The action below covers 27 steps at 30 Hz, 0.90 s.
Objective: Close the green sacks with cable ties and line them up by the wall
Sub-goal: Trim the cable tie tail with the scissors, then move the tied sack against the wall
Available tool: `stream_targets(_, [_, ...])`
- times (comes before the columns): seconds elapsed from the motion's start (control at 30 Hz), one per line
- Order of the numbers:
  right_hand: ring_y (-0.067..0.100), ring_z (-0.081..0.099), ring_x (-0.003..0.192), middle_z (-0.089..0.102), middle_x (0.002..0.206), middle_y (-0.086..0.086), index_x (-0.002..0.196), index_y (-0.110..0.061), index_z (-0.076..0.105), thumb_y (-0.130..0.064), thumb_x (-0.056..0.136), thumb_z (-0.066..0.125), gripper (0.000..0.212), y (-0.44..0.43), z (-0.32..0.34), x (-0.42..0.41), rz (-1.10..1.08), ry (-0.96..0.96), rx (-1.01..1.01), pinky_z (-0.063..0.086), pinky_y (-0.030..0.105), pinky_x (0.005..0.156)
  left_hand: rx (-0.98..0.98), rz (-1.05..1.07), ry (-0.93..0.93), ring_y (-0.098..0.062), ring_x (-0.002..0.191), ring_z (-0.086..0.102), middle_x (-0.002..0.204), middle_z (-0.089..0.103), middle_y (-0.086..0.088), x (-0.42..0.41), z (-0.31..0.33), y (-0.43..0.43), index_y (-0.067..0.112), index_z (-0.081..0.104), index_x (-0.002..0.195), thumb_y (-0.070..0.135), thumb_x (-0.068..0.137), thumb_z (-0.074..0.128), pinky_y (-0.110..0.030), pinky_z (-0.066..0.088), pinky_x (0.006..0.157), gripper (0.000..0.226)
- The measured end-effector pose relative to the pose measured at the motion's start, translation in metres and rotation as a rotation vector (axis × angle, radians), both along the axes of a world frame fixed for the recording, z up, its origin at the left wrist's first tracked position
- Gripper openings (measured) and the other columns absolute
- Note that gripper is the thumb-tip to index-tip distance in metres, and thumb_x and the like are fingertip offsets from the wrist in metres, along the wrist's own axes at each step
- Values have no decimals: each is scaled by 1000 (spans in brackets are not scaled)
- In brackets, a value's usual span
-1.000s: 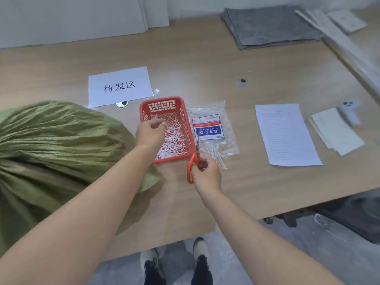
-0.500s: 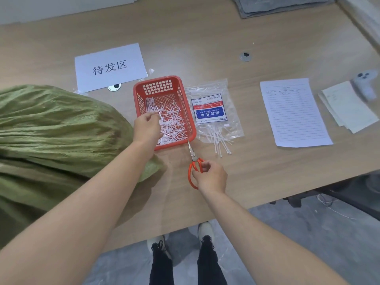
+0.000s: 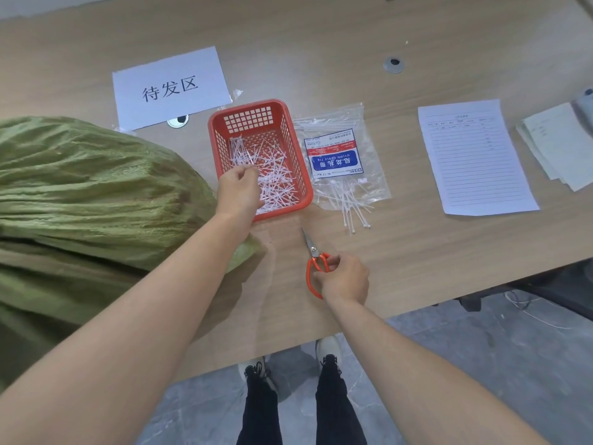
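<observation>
A large green sack lies on its side on the left of the table. My left hand reaches over it into the red basket, with fingers curled and pinched among short white cable-tie pieces. Whether it holds one is unclear. My right hand grips the orange handles of the scissors, which lie flat on the table with the blades pointing at the basket. To the right of the basket lies a clear bag of cable ties, with loose ties spilling from its near end.
A white sign with characters lies behind the basket. A lined form and a stack of pale papers are at the right. The table's near edge runs just behind my right hand, with my feet below.
My right hand moved toward the near edge and lowered the scissors from upright to flat on the table. My left hand stayed at the basket, dipping into the white pieces.
</observation>
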State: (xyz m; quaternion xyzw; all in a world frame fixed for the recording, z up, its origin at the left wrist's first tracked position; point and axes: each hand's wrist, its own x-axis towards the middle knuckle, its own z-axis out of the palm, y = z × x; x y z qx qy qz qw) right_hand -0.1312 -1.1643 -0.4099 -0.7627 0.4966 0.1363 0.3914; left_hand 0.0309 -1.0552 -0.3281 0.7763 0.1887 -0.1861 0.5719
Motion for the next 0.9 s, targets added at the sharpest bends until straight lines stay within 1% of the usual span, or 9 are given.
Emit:
stream_targets(0.13, [21, 70, 87, 74, 90, -3, 86, -25, 67, -23, 78, 86, 21, 0, -6, -1, 3, -14, -23, 45, 27, 68, -17, -6, 16, -22, 93, 54, 83, 48, 3, -5, 1, -3, 26, 64, 102, 24, 105, 46, -39, 60, 88, 18])
stream_targets(0.33, [23, 70, 96, 75, 97, 0, 95, -22, 73, -24, 83, 80, 14, -3, -6, -1, 20, -9, -23, 49, 29, 76, -24, -8, 59, -22, 91, 50, 80, 45, 4, -12, 5, -3, 26, 53, 80, 25, 105, 47, -44, 59, 93, 26])
stream_targets(0.47, [24, 69, 107, 78, 104, -1, 106, -21, 76, -37, 91, 73, 22, -2, 7, 4, -25, -112, -5, 47, 30, 83, -18, -31, 66, -20, 92, 48, 83, 44, 5, -21, 16, -4, 30, 46, 75, 28, 104, 47, -36, 58, 78, 29])
stream_targets(0.53, [26, 67, 108, 77, 99, 1, 104, -18, 77, -38, 98, 61, 26, -3, 21, 9, -96, -205, 25, 44, 31, 83, -17, -31, 69, -19, 92, 46, 82, 43, 5, -26, 25, -3, 31, 43, 73, 29, 103, 47, -34, 52, 79, 30])
stream_targets(0.6, [33, 64, 103, 68, 82, 2, 80, -16, 69, -36, 102, 50, 35, -3, 37, 15, -150, -265, 71, 37, 32, 77, -14, -22, 69, -18, 92, 45, 85, 44, 4, -30, 35, -1, 32, 41, 73, 32, 101, 47, -37, 42, 82, 29])
stream_targets(0.67, [39, 60, 103, 66, 82, 8, 75, -13, 65, -38, 103, 42, 44, -1, 55, 20, -178, -300, 121, 39, 36, 80, -29, -10, 55, -18, 90, 47, 90, 49, 2, -35, 47, 1, 29, 43, 74, 34, 103, 46, -39, 42, 84, 29])
stream_targets(0.77, [39, 59, 116, 72, 114, 17, 104, -9, 75, -44, 107, 35, 53, 3, 79, 25, -213, -370, 168, 43, 40, 97, -51, -37, 26, -14, 90, 55, 97, 60, 5, -43, 65, 7, 27, 57, 89, 37, 104, 44, -38, 45, 95, 23])
stream_targets(0.87, [35, 58, 121, 71, 123, 15, 117, -11, 74, -46, 108, 33, 55, 7, 105, 30, -201, -434, 207, 41, 38, 100, -58, -54, -5, -22, 117, 56, 120, 62, 1, -55, 87, 14, 24, 64, 118, 46, 101, 44, -47, 40, 112, 34])
stream_targets(0.9, [34, 58, 122, 70, 124, 13, 120, -13, 74, -48, 108, 32, 55, 9, 113, 31, -185, -444, 225, 41, 38, 101, -52, -57, -18, -23, 118, 56, 119, 63, 2, -58, 95, 16, 25, 64, 117, 45, 101, 44, -48, 40, 112, 33])
